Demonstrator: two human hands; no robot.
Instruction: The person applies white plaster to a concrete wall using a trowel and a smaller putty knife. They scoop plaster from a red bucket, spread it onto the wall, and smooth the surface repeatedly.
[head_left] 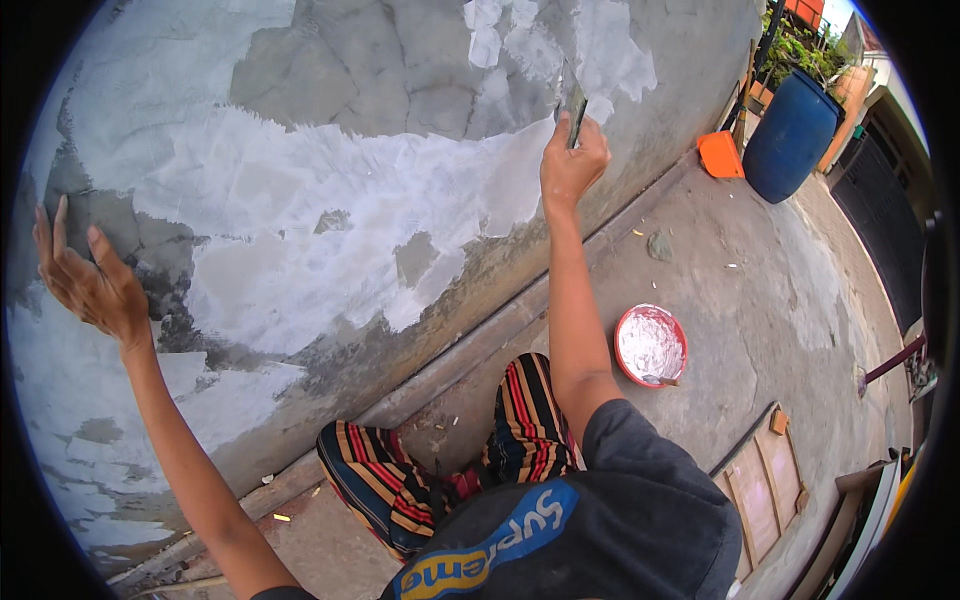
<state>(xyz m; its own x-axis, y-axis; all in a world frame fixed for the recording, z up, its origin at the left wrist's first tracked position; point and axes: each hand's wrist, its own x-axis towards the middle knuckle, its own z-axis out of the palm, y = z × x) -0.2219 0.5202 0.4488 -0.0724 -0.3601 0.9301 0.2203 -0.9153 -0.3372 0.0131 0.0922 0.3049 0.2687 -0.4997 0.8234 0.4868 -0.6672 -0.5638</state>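
Note:
Fingers wrapped round its handle, my right hand (575, 165) grips a putty knife (577, 112), whose blade points up at the wall. My left hand (95, 285) is spread with fingers apart at the wall's left side; it holds nothing and appears to rest on the surface. Between the hands, the grey cracked wall (350, 70) carries broad, uneven patches of white filler (300, 190). Fresh-looking white strokes lie around the blade. A red bowl (619, 352) of white paste stands on the ground to my right, with a small tool on its near rim.
My knees in striped trousers (525, 410) are bent close to the wall's base ledge (480, 340). Farther right stand a blue barrel (793, 135) and an orange dustpan (720, 155). A wooden framed panel (762, 485) lies on the concrete ground (720, 290) at the lower right.

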